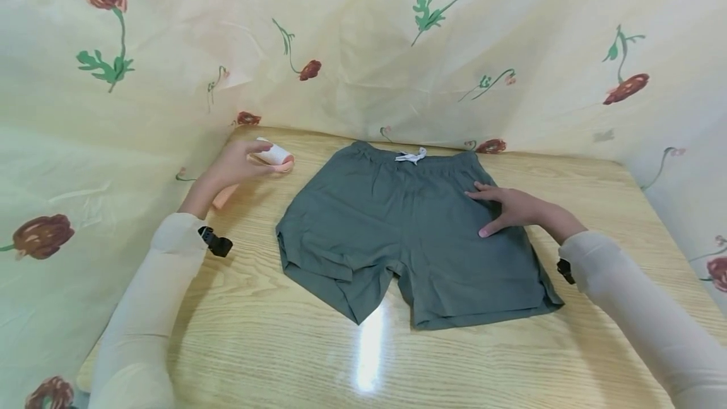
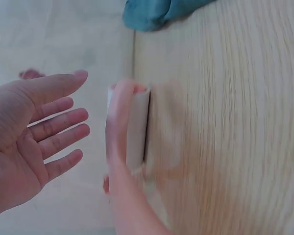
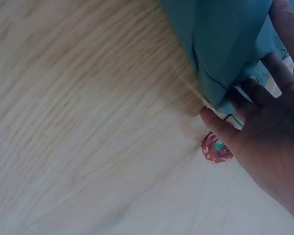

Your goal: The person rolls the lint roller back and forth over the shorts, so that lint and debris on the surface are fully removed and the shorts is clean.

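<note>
Floral cloth (image 1: pixel 363 68) hangs across the upper frame, behind a wood-grain surface (image 1: pixel 255 333) with a streak of glare at lower centre.

Grey-green shorts (image 1: pixel 392 226) lie spread at the centre of the frame, waistband uppermost, white drawstring (image 1: pixel 411 156) bunched at its middle. Finding: at lower left the upper hem sits short of the lower layer; the lower-right hem is nearer even.

The right hand (image 1: pixel 514 205), right of centre, rests at the shorts' side edge, fingers spread and extended, gripping nothing. The left hand (image 1: pixel 235 160), upper left, has its fingers relaxed beside a white roll (image 1: pixel 274 154), which lies apart from the shorts. A pink strip (image 2: pixel 118 127) crosses the roll in the left wrist view. Contact between hand and roll cannot be confirmed from these angles.

Step in hand, as judged: steadying the cloth while reaching the roll. Recommended: light, flat pressure on the right, since the thin-looking fabric would likely drag under a push; a grip taken around the roll's body, minding the strip, which could snag.
</note>
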`<state>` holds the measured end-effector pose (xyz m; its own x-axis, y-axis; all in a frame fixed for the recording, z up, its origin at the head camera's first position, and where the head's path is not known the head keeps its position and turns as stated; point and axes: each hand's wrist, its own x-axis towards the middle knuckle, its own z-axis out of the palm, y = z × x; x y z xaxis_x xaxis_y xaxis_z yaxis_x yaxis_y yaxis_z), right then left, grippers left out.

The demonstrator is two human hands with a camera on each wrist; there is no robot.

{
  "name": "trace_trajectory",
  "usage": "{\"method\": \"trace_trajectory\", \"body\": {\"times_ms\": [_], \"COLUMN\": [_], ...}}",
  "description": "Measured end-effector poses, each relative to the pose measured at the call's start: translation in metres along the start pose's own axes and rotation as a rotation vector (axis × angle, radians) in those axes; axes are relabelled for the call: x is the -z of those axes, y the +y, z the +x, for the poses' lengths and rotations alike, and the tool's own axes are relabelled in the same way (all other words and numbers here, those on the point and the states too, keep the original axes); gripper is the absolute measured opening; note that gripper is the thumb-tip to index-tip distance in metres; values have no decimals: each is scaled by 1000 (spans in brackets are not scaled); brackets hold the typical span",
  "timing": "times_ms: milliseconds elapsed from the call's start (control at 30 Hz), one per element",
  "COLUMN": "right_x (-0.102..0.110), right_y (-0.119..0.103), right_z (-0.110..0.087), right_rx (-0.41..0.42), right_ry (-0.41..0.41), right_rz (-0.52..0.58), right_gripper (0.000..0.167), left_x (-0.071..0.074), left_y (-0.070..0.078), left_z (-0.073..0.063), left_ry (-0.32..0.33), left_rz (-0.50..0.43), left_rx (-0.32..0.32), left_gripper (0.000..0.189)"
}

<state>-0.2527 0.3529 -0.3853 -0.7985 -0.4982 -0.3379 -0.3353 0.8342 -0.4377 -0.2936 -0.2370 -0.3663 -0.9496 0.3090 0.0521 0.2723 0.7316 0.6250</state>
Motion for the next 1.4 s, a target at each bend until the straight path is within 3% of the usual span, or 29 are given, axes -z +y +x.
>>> {"method": "trace_trajectory", "body": {"times_ms": [300, 500, 833, 1200, 1400], "right_x": [-1, 0, -1, -2, -2], "right_y": [-1, -3, -4, -5, -4], "right_z": [2, 3, 2, 2, 2], "right_rx": [0, -5, -19, -21, -13], "right_ry": [-1, -6, -5, -4, 1], "right_rz": [-28, -25, -27, -30, -24], "right_gripper": [102, 103, 102, 102, 101], "left_x": [17, 19, 17, 13, 14], "left_y": [-22, -31, -50, -60, -61], "left_z": [-20, -26, -30, -31, -28], "left_ry": [38, 15, -56, -136, -223], "left_rz": [-83, -140, -142, -146, -249], "left_rx": [99, 175, 218, 255, 258], "left_gripper": [62, 58, 60, 61, 50]}}
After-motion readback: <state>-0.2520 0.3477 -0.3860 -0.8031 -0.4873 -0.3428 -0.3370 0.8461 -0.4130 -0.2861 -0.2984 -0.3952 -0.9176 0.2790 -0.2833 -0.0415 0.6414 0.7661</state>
